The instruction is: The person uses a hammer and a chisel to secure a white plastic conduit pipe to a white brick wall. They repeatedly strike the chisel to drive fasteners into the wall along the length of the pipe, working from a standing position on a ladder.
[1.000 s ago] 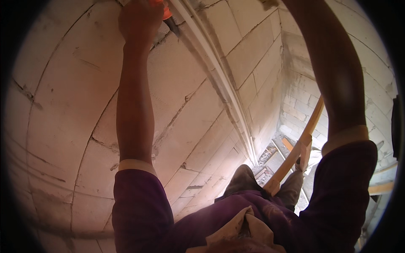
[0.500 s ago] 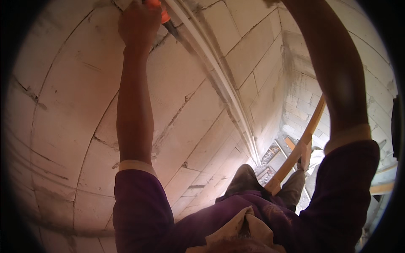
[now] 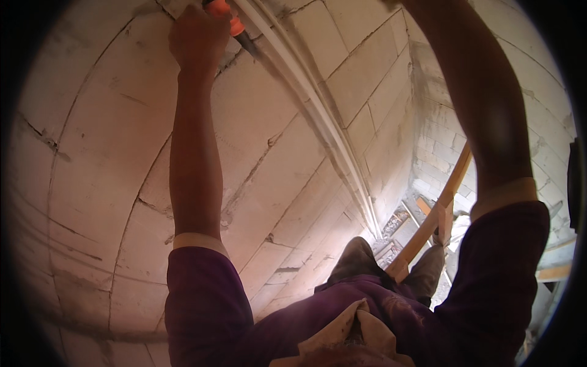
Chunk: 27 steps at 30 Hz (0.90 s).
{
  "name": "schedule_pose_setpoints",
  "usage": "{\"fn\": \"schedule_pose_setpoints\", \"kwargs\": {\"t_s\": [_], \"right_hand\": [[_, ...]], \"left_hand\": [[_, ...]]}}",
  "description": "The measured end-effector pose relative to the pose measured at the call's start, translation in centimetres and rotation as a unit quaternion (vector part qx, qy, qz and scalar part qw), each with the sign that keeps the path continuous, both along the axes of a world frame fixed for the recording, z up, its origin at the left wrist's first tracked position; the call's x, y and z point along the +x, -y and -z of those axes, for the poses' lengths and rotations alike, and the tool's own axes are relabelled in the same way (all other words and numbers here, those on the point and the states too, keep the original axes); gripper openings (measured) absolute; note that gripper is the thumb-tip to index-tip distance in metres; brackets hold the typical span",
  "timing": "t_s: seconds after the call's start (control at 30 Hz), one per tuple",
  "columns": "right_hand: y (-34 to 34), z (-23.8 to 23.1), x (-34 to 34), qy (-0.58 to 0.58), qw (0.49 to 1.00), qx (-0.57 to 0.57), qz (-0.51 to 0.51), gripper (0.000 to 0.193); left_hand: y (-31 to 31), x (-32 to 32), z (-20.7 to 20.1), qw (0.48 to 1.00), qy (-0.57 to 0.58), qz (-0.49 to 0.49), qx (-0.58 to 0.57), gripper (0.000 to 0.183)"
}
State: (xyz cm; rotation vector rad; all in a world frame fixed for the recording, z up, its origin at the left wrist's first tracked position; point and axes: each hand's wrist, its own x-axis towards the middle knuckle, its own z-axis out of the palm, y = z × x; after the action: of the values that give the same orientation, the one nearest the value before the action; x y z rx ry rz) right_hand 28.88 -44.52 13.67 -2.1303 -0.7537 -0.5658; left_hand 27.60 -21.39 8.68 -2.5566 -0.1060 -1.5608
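Chisel (image 3: 235, 27) is at the far top of frame, orange handle, dark steel blade angled down-right into the groove beside the white conduit (image 3: 318, 116) on the block wall (image 3: 98, 153). Left hand (image 3: 199, 40) is fisted round the handle, grip pressed tight on it. Looks stiff and fairly light to me; the handle is the place to hold, well back from the blade tip. The blocks look crumbly at the joints, so edges would likely chip. Right hand is out of frame above; only its forearm (image 3: 483, 104) shows, so I cannot tell its grip. A wooden ladder rail (image 3: 437, 208) is down right. No packages, labels or signs visible.
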Motion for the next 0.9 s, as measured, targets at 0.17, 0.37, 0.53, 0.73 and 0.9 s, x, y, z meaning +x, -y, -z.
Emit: {"fn": "schedule_pose_setpoints", "kwargs": {"t_s": [0.17, 0.37, 0.53, 0.73, 0.9], "right_hand": [[0.5, 2.6, -1.1, 0.060, 0.996, -0.070, 0.001, 0.034], [4.2, 2.9, -4.6, -0.014, 0.997, -0.028, 0.068, 0.043], [6.0, 7.2, -6.8, -0.067, 0.995, 0.063, 0.038, 0.043], [8.5, 15.2, -6.0, -0.165, 0.967, 0.152, 0.123, 0.046], [5.4, 23.2, -5.6, -0.264, 0.936, 0.227, 0.040, 0.050]], "left_hand": [[0.3, 0.0, -0.3, 0.998, -0.036, 0.002, -0.042, 0.058], [2.3, 0.0, -0.9, 0.997, -0.058, 0.026, -0.041, 0.058], [3.1, 0.3, 5.5, 0.989, -0.045, 0.114, 0.088, 0.040], [2.4, -2.1, 9.7, 0.886, -0.044, 0.429, 0.171, 0.030], [0.6, -10.6, 12.3, 0.790, -0.029, 0.578, -0.201, 0.024]]}}
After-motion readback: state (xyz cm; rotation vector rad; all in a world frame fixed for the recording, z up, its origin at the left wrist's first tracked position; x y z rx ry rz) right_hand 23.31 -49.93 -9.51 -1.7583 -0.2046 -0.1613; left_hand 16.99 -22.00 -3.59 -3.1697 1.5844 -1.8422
